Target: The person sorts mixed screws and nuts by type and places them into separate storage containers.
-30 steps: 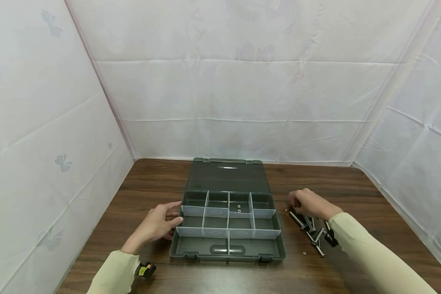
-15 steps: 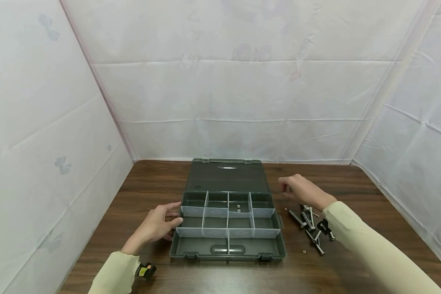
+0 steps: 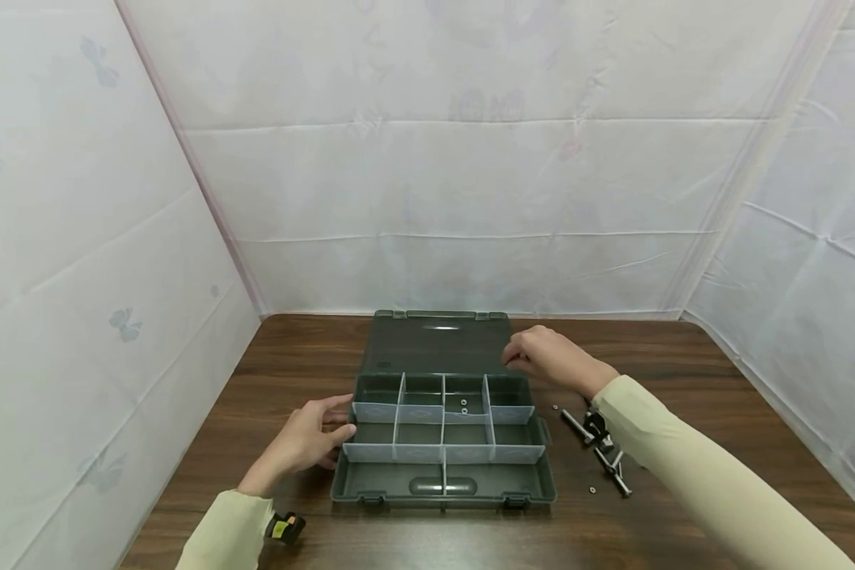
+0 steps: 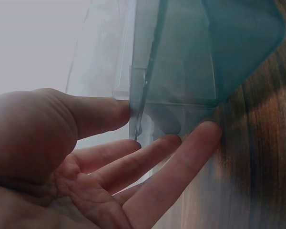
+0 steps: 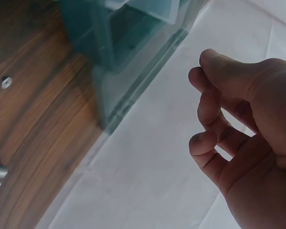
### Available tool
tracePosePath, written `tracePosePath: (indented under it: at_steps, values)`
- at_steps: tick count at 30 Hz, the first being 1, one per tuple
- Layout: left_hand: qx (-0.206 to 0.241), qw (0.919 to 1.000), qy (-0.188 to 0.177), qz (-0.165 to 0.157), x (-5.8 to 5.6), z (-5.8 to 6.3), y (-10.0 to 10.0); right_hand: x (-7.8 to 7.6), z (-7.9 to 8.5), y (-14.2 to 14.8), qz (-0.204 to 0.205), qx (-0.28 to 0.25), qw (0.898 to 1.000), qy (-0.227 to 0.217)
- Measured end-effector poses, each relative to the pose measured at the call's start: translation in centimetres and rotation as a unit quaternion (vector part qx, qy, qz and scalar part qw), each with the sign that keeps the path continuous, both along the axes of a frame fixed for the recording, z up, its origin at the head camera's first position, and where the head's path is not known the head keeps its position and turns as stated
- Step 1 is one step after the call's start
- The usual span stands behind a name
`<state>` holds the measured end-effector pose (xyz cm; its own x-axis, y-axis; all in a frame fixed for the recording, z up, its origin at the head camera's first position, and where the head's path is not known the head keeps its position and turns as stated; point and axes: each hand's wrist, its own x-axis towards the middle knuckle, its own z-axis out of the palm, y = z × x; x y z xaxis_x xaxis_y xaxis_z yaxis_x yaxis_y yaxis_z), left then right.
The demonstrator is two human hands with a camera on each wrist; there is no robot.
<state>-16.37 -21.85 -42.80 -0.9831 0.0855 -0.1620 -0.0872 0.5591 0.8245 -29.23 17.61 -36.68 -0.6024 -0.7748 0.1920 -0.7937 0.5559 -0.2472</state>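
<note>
A dark translucent organizer box with dividers lies on the table, its lid folded back. Two small nuts sit in one back-row compartment. My left hand holds the box at its left wall; in the left wrist view the thumb lies on the rim and the fingers reach beneath it. My right hand hovers over the lid's right edge, above the back-right compartment. Its fingers are curled and the thumb tip meets the index finger; anything between them is hidden.
Several metal bolts lie right of the box, partly covered by the right sleeve and a black wrist camera. A loose nut lies nearer me, another nut closer to the box. White cloth walls surround the wooden table.
My right hand has moved left and away from me, from the bolts to the lid's edge. The left hand stays on the box.
</note>
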Motion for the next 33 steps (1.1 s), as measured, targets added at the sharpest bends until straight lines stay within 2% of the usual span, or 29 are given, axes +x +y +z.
tracePosePath:
  at_steps: [3, 7, 11, 21, 27, 33]
  values:
    - [-0.002, 1.0000, 0.001, 0.001, 0.0, -0.1, 0.0, 0.0, 0.2, -1.0, 0.007, 0.005, 1.000, 0.013]
    - [-0.002, 1.0000, 0.006, -0.003, -0.2, -0.1, -0.1, 0.2, 0.6, -2.3, -0.001, 0.010, 1.000, 0.006]
    - [-0.002, 1.0000, 0.007, -0.005, -0.2, 0.0, -0.2, 0.2, 0.8, -3.5, 0.008, 0.004, 1.000, -0.005]
    - [-0.005, 1.0000, 0.004, -0.003, -0.1, 0.1, -0.1, 0.1, 0.0, -5.6, 0.051, -0.002, 0.998, -0.020]
    - [-0.004, 1.0000, 0.005, -0.001, -0.1, 0.2, 0.0, 0.3, -0.6, -6.6, 0.051, 0.021, 0.998, -0.043]
    - [-0.004, 1.0000, 0.006, -0.001, -0.2, 0.2, 0.4, 0.4, -1.0, -7.2, 0.049, 0.061, 0.996, -0.036]
